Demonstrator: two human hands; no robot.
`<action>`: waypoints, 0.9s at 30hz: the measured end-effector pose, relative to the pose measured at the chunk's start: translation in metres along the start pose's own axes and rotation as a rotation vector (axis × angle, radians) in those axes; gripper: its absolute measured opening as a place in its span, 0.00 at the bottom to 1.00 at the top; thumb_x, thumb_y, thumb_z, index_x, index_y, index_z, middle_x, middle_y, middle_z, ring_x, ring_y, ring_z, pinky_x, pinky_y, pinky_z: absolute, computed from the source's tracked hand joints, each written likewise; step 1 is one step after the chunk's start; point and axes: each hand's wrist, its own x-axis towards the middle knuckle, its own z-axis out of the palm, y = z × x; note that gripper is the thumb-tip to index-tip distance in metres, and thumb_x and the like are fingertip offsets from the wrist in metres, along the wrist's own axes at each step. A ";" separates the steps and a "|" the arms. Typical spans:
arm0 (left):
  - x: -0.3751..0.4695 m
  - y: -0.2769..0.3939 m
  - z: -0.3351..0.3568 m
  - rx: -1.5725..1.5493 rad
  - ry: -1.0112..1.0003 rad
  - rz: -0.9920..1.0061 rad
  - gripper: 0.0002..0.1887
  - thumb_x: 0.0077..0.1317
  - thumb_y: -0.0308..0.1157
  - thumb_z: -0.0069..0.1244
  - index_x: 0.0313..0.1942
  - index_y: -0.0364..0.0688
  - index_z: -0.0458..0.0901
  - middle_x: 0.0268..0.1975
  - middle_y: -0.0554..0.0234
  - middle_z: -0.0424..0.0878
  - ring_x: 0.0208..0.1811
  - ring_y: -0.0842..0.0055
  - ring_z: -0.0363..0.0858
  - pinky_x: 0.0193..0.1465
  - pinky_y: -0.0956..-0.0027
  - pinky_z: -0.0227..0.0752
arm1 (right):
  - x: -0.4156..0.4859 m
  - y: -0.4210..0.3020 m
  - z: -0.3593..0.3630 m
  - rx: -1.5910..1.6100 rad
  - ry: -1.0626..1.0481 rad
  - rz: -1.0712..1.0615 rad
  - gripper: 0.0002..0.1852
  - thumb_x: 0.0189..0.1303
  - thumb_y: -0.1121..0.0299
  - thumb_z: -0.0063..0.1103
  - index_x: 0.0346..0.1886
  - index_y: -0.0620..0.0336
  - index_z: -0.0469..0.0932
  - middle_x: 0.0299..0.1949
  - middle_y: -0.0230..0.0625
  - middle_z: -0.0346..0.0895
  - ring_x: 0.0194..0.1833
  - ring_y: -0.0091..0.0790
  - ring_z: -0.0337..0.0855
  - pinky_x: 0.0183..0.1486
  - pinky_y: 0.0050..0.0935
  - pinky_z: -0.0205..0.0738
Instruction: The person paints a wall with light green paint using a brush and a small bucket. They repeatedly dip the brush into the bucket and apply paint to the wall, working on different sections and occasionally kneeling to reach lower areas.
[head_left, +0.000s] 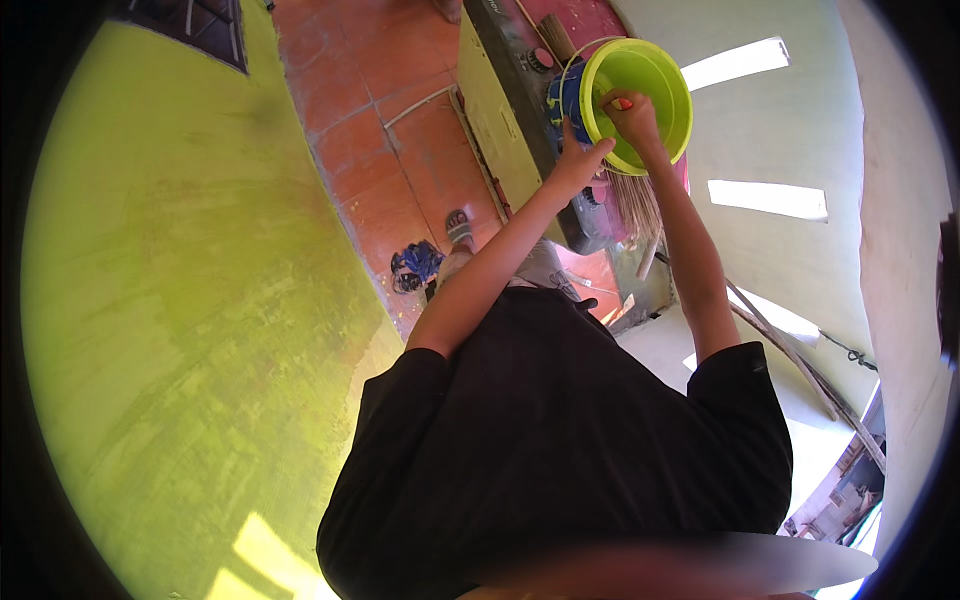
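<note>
A paint bucket, yellow-green inside with a blue outer side and a wire handle, is on top of the speaker-like dark cabinet. My left hand rests against the bucket's near rim, thumb and fingers spread around it. My right hand is inside the bucket's mouth, closed on a tool's handle with a red and yellow end. The rest of that tool is hidden by the hand and the bucket. Below the bucket, a bundle of thin sticks, like a stick broom, hangs over the cabinet's edge.
The dark-fronted cabinet with round knobs stands on orange floor tiles. A yellow-green painted wall rises at left. A blue crumpled bundle lies near my sandalled foot. Long wooden poles lean at right. Another person's foot shows at the top.
</note>
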 end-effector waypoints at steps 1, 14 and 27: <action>0.003 -0.004 0.001 -0.016 0.002 -0.012 0.61 0.66 0.44 0.60 0.77 0.51 0.19 0.71 0.31 0.60 0.61 0.41 0.78 0.51 0.47 0.86 | -0.001 0.002 0.003 0.008 -0.016 -0.022 0.06 0.54 0.71 0.68 0.35 0.53 0.89 0.35 0.43 0.87 0.38 0.42 0.87 0.45 0.38 0.79; -0.032 -0.045 0.034 -0.125 0.081 0.202 0.30 0.73 0.32 0.40 0.73 0.40 0.50 0.66 0.42 0.70 0.57 0.49 0.82 0.48 0.50 0.90 | -0.084 -0.061 -0.120 0.992 -0.010 0.212 0.07 0.65 0.76 0.63 0.44 0.68 0.82 0.43 0.40 0.83 0.46 0.34 0.86 0.57 0.31 0.85; -0.175 -0.117 0.101 -0.297 0.391 0.609 0.23 0.74 0.27 0.37 0.67 0.31 0.60 0.63 0.45 0.73 0.59 0.56 0.81 0.53 0.52 0.89 | -0.179 -0.112 -0.098 0.319 -0.296 -0.268 0.04 0.59 0.77 0.64 0.35 0.58 0.87 0.22 0.45 0.76 0.24 0.36 0.77 0.31 0.33 0.69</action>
